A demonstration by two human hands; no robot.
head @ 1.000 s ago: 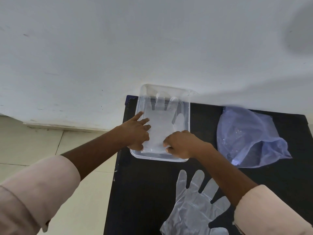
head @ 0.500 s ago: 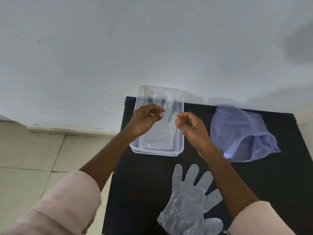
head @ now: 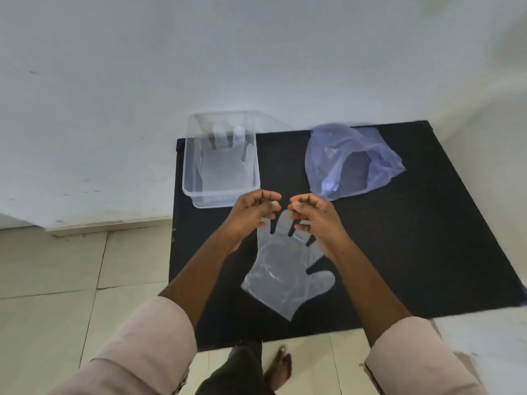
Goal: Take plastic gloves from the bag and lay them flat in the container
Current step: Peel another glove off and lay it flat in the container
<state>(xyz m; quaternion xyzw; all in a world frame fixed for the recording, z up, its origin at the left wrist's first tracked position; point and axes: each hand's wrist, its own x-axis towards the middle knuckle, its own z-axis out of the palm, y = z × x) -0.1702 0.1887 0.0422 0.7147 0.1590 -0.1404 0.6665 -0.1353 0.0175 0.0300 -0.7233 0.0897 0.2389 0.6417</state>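
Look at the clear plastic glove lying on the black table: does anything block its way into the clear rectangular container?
Nothing visible does. The clear plastic glove lies flat on the black table, nearer the person than the clear rectangular container. Bare tabletop lies between them, and the container is open-topped. Another glove already lies flat inside it.

Two plastic gloves show: one glove [head: 225, 163] inside the container [head: 189, 178], one loose glove [head: 282, 277] near it. One bag [head: 336, 155] lies to the container's right.
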